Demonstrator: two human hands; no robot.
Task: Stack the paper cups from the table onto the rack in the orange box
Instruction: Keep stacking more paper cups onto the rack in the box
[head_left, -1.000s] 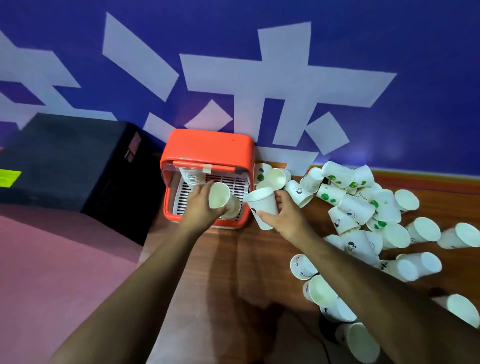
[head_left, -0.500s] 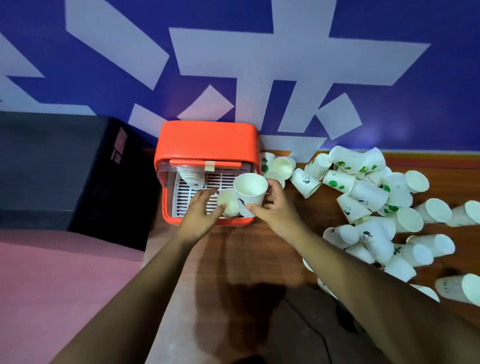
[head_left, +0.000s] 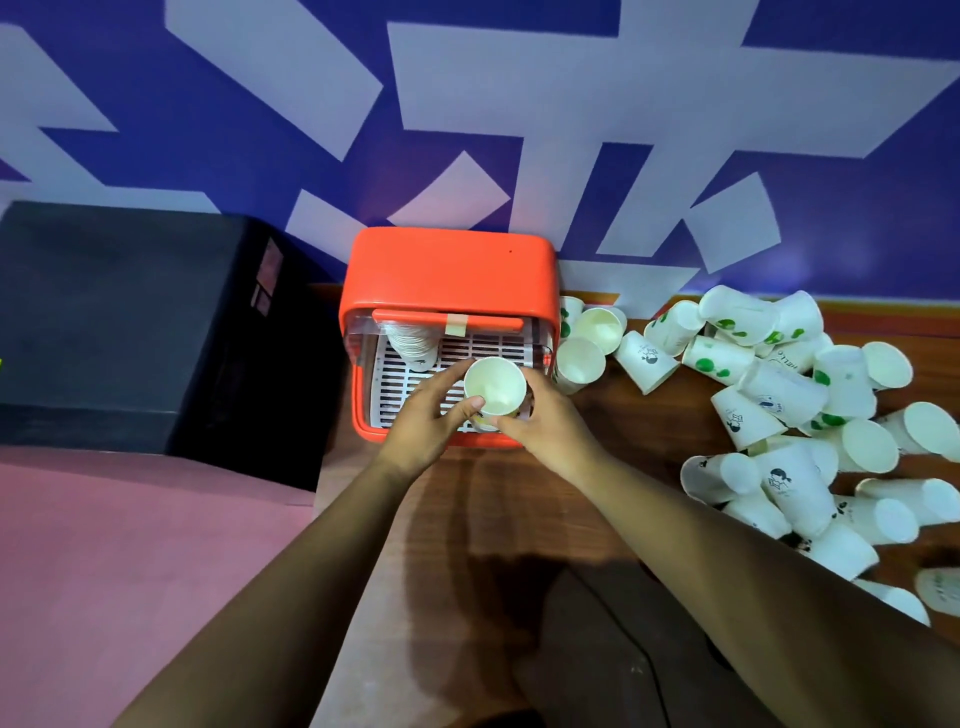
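Note:
An orange box (head_left: 448, 270) stands against the wall with its front open and a white slatted rack (head_left: 410, 382) inside. A stack of paper cups (head_left: 413, 344) sits at the rack's back left. Over the rack's front, both hands hold an upright white paper cup (head_left: 494, 387), mouth up; it appears nested on another cup beneath, mostly hidden. My left hand (head_left: 428, 418) grips its left side, and my right hand (head_left: 545, 423) grips its right side. Several loose paper cups (head_left: 779, 395) lie tumbled on the wooden table (head_left: 519, 499) to the right.
A black box (head_left: 130, 322) stands left of the orange box. A pink surface (head_left: 130, 545) lies at the lower left. The blue and white wall (head_left: 519, 130) closes off the back. Two cups (head_left: 587, 348) lie right beside the orange box.
My right hand brought its cup leftward from beside the box onto the cup my left hand held over the rack. Both hands now meet on it.

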